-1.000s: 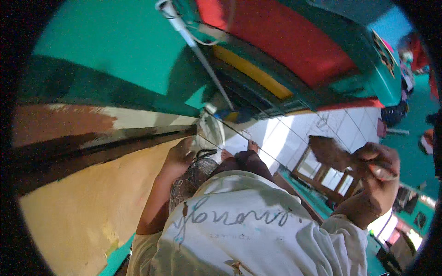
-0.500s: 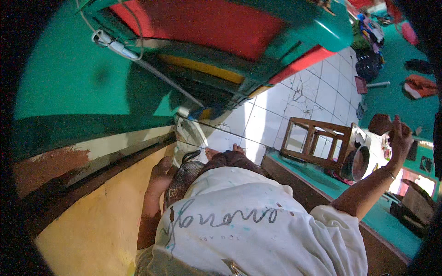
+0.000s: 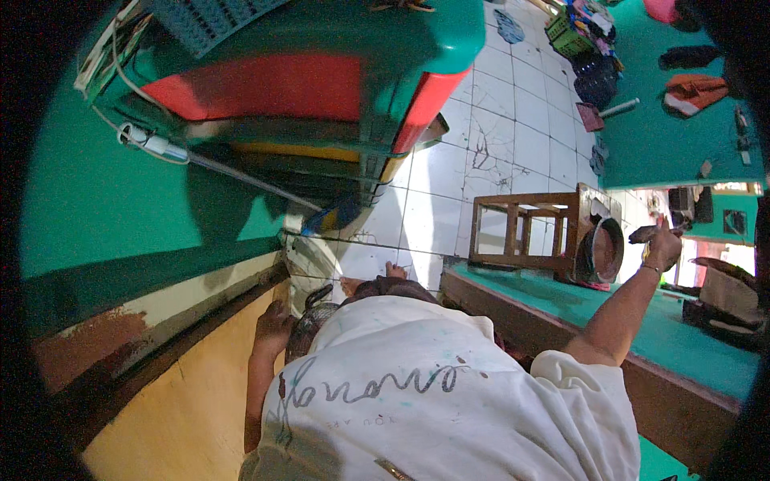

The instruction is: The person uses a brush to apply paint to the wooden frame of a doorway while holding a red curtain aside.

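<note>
My right arm reaches out to the right over a teal-topped ledge [image 3: 521, 293]. My right hand [image 3: 664, 250] is closed around a dark, flattish thing [image 3: 643, 235], whose kind I cannot make out. One finger points up beside it. On the left, my left hand [image 3: 275, 322] hangs low by the yellow wall panel [image 3: 188, 381], close to a dark patterned bag [image 3: 303, 333] with a black strap. Its fingers are dim, and whether they touch the bag is unclear. Near my right hand, a round dark pan [image 3: 607, 250] leans against a wooden stool frame [image 3: 525, 260].
A green and red plastic drawer cabinet [image 3: 321, 84] stands ahead, with a blue-grey basket [image 3: 204, 24] on top. A pole [image 3: 241, 178] leans beside it. White floor tiles [image 3: 501, 120] stretch ahead. Farther right are a green crate [image 3: 568, 36] and a dustpan [image 3: 591, 118].
My view has shifted, so the cabinet now sits farther left and the basket shows. My right hand is lower and farther left in the picture, with the dark thing at its fingers.
</note>
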Available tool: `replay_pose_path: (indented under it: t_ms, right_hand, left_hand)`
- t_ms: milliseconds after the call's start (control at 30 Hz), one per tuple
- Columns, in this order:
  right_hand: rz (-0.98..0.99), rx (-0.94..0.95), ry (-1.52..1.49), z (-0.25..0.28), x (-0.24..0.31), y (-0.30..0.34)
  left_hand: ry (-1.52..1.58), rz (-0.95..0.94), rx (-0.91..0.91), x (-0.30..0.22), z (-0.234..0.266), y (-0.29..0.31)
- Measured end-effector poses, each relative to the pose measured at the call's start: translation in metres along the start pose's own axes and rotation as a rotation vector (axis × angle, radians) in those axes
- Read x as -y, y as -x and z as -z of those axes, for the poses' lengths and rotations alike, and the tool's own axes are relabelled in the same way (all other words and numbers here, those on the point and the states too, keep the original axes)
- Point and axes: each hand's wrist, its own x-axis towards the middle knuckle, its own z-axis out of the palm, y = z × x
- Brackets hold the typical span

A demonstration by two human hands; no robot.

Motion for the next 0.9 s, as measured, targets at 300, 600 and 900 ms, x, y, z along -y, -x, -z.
replay_pose_path:
  t_ms: [300,600,900]
  right_hand:
    - [-0.137,0.076,0.094,-0.076,-0.054,0.002]
    - [-0.184,0.163,0.039,-0.099,-0.066,0.035]
    - [-0.18,0.001,-0.025,-0.108,-0.077,0.048]
  left_hand:
    - [0.169,0.119,0.019,-0.013,0.015,-0.002]
    - [0.144,0.138,-0.053,0.002,-0.005,0.003]
    - [0.152,0.133,-0.039,0.013,-0.012,0.001]
